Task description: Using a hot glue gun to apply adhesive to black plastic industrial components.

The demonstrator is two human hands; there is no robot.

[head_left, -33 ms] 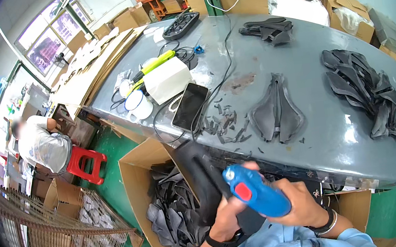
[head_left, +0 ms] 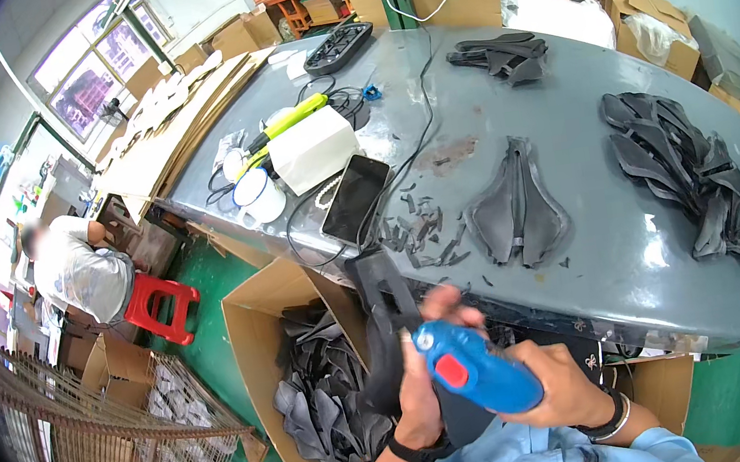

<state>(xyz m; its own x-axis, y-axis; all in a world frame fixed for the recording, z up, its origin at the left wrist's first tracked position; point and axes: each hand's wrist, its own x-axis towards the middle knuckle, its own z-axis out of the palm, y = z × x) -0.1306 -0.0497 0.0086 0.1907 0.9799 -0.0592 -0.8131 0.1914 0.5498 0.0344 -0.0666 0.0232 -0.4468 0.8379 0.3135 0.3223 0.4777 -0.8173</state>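
My right hand (head_left: 560, 383) is wrapped round a blue handheld power tool (head_left: 486, 370) with a red button on its side. The tool's front end points up and left, towards my left hand (head_left: 421, 388). That hand grips a dark grey, saddle-shaped cover (head_left: 378, 309), which hangs over the box beside the table. Its fingers partly hide behind the tool, and the working tip is out of sight. Another cover (head_left: 516, 207) lies flat on the grey table (head_left: 603, 294), with several dark trimmed scraps (head_left: 422, 233) to its left.
A stack of dark covers (head_left: 680, 171) lies at the table's right. A smaller stack (head_left: 501, 57) is farther back. A phone (head_left: 356, 197), white mug (head_left: 260, 196) and cables occupy the left side. A cardboard box (head_left: 249, 340) holds more covers. Someone sits on a red stool (head_left: 160, 305).
The cover in my left hand has turned and shifted, with its far end now more upright. My left fingers have moved slightly up, and the blue tool slightly left and down.
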